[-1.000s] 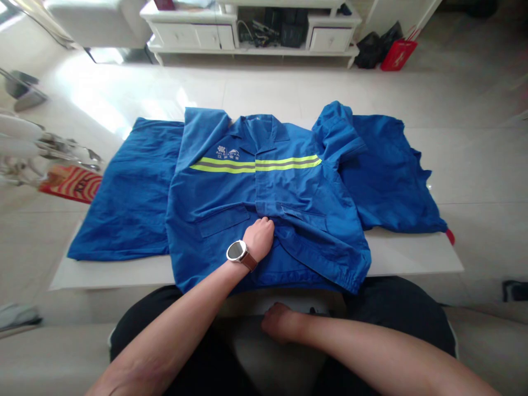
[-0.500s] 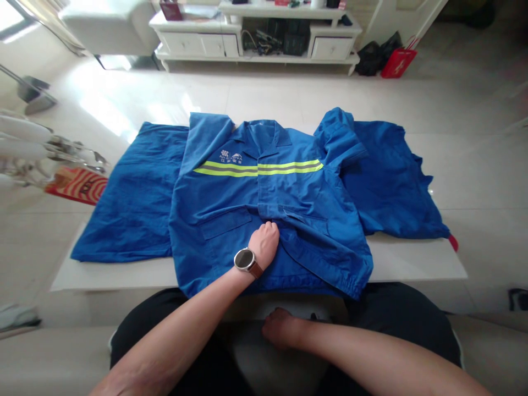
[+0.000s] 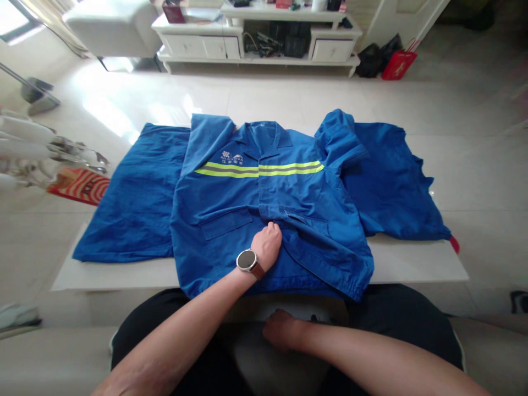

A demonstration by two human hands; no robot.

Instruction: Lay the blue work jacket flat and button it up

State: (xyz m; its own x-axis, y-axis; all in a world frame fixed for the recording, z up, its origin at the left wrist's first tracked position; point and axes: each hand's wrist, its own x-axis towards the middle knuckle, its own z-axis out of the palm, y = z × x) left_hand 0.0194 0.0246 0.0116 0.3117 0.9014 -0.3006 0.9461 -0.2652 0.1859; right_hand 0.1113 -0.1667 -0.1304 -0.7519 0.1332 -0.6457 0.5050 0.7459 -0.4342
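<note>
A blue work jacket (image 3: 223, 192) with a yellow-grey reflective stripe and a white chest logo lies front up, collar away from me. My left hand (image 3: 268, 242), with a round watch (image 3: 246, 259) on its wrist, is closed on the jacket's front edge below the middle. The jacket's lower right front is folded and wrinkled beside it. My right hand (image 3: 280, 329) hangs between my knees, below the table edge; its fingers are curled, and what they hold, if anything, is hidden in shadow. More blue cloth (image 3: 136, 192) lies under the jacket's left and right sides.
The garments lie on a white table (image 3: 416, 264). A clothes rack with a red striped bag (image 3: 78, 184) stands at the left. Beyond the floor are a white cabinet (image 3: 202, 47), a pale chair (image 3: 115, 27), black bags (image 3: 369, 59) and a red bag (image 3: 399, 65).
The whole view has shifted very slightly. Both hands keep their places, my left one still on the jacket's front edge.
</note>
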